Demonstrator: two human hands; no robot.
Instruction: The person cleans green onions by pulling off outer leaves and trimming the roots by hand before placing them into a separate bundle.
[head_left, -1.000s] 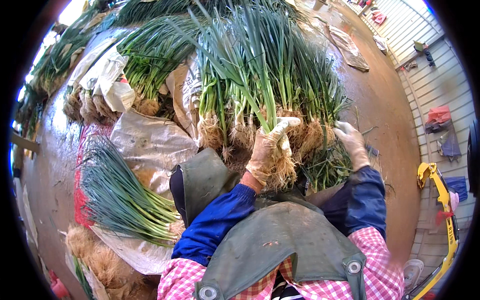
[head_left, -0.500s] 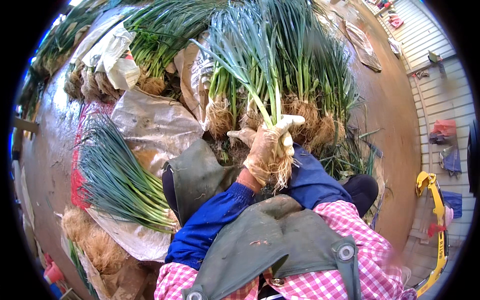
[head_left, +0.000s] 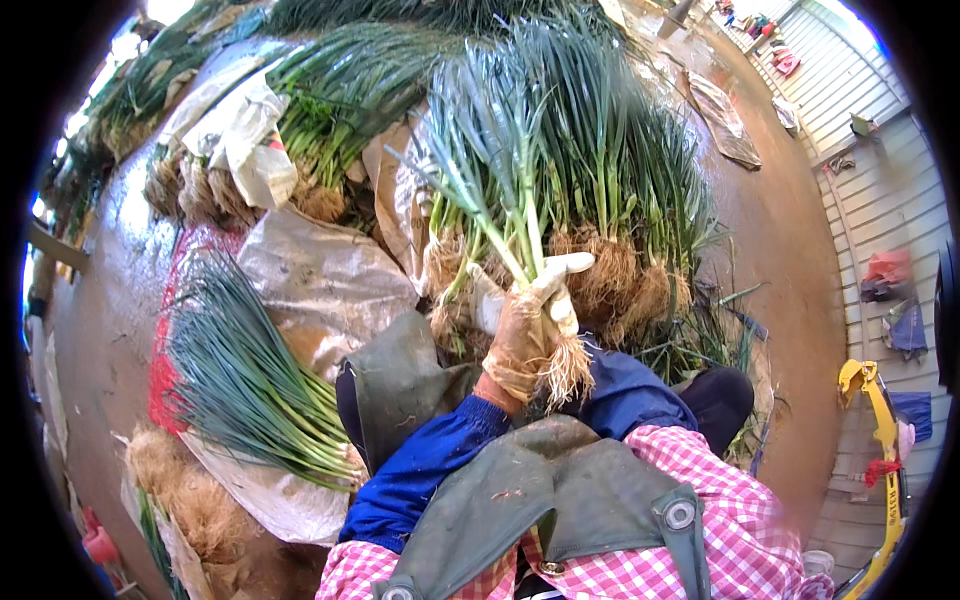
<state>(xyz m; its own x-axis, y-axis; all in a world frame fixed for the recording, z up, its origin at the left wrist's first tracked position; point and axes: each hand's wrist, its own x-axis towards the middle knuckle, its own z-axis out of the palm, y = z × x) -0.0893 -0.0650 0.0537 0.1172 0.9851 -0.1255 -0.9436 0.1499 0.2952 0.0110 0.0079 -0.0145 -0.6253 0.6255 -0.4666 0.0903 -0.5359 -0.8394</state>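
My left hand [head_left: 516,345], in a soiled glove, is closed around a few green onions [head_left: 528,235]. Their leaves point up and away from me, and their pale roots [head_left: 567,370] hang beside the glove. My right forearm, in a blue sleeve [head_left: 630,385], reaches in behind them. Pale glove fingers [head_left: 487,300], apparently of my right hand, show just left of my left hand; the rest is hidden, so its grip cannot be made out. Directly beyond stands a dense bunch of green onions [head_left: 610,160] with shaggy brown roots [head_left: 605,270].
At my left, a sorted pile of green onions [head_left: 260,370] lies on pale sacking [head_left: 310,270] by red netting [head_left: 165,365]. Cut-off roots [head_left: 200,500] are heaped nearer. More bunches [head_left: 330,140] lie farther back. A yellow curved arm [head_left: 885,430] stands right, by a ribbed wall [head_left: 900,200].
The held onions have shifted slightly left and down, and their roots now show more fully below the glove. The pale fingers behind have become more visible. The whole view has shifted slightly.
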